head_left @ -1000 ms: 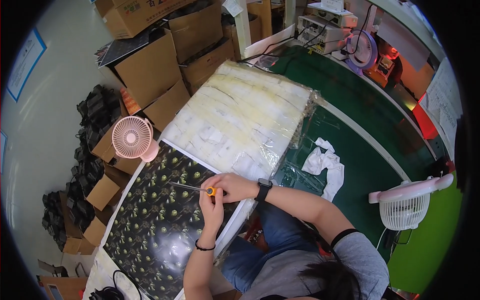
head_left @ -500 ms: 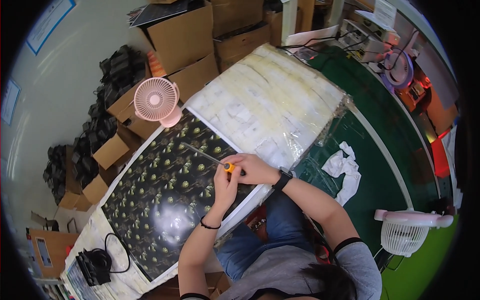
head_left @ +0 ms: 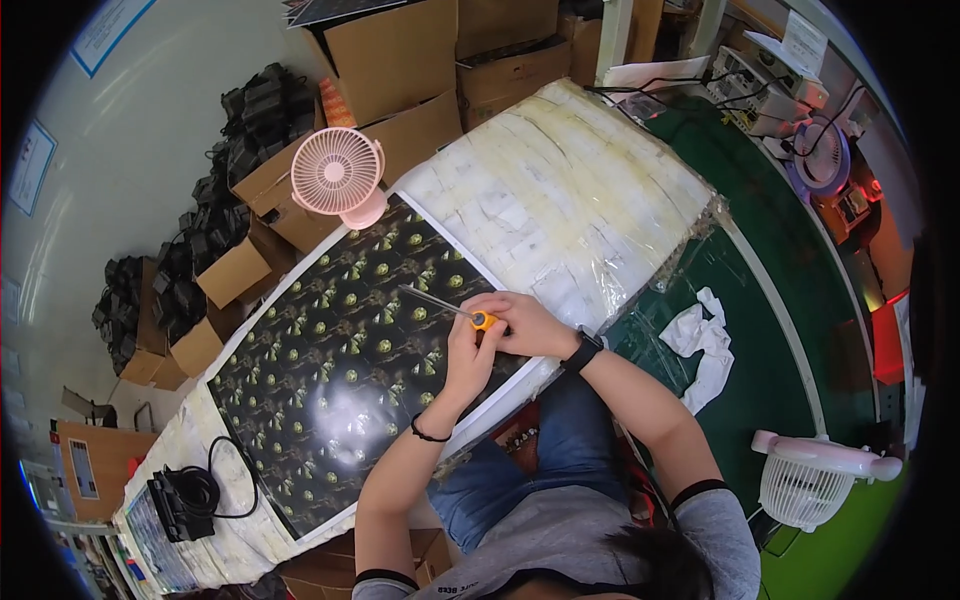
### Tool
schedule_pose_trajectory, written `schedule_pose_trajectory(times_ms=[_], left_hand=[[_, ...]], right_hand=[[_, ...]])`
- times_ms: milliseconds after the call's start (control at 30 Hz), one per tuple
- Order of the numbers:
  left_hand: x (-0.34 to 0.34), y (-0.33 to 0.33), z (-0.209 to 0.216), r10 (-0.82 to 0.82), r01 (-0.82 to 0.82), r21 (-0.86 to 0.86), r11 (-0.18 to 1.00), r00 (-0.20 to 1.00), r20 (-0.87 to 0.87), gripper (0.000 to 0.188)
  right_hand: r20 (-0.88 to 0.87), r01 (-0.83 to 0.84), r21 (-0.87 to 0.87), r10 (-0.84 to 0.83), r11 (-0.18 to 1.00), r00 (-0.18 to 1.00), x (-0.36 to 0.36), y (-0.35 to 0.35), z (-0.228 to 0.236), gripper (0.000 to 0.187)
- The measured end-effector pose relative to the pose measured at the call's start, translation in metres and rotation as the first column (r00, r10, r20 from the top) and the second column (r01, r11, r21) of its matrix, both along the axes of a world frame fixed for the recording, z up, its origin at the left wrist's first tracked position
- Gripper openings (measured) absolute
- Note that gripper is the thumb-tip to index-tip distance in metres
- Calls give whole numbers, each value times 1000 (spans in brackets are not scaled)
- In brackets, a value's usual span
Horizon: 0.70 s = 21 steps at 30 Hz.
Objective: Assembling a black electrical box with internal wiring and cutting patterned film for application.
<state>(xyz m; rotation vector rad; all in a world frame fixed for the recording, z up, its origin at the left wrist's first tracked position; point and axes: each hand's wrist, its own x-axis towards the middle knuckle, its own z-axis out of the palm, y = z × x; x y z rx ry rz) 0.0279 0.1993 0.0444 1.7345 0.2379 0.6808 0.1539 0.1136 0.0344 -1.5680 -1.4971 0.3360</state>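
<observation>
A screwdriver (head_left: 483, 320) with an orange-and-black handle and a long metal shaft is held over the table, its tip toward the far left. Both hands meet at its handle. My left hand (head_left: 467, 362) is closed against the handle from the near left, a dark band on its wrist. My right hand (head_left: 532, 326) is closed about the handle from the right, wearing a black watch. Fingers partly cover the grip. Beneath them lies a glossy dark sheet (head_left: 300, 400) with a repeated greenish pattern.
A pink fan (head_left: 337, 172) stands at the sheet's far edge. A black device with a coiled cable (head_left: 187, 503) lies at the near left. Cardboard boxes (head_left: 390, 60) stand behind. Crumpled white tissue (head_left: 702, 345) and a white-and-pink fan (head_left: 812, 480) are on the right.
The whole view has shifted, so the table and hands appear farther right. Both hands keep about the same grip on the screwdriver.
</observation>
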Motion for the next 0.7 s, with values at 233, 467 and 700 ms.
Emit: schedule_pose_trajectory(times_ms=[233, 467, 700], left_hand=[[-5, 8, 5, 32, -34, 111, 993, 999, 21, 19], [-7, 7, 6, 45, -49, 101, 994, 998, 42, 18], [-3, 9, -7, 74, -87, 146, 985, 993, 92, 24]], right_hand=[[25, -14, -5, 14, 1000, 1000, -3, 7, 1, 33], [58, 33, -23, -31, 999, 998, -5, 7, -3, 30], [59, 63, -50, -60, 997, 996, -3, 6, -3, 31]])
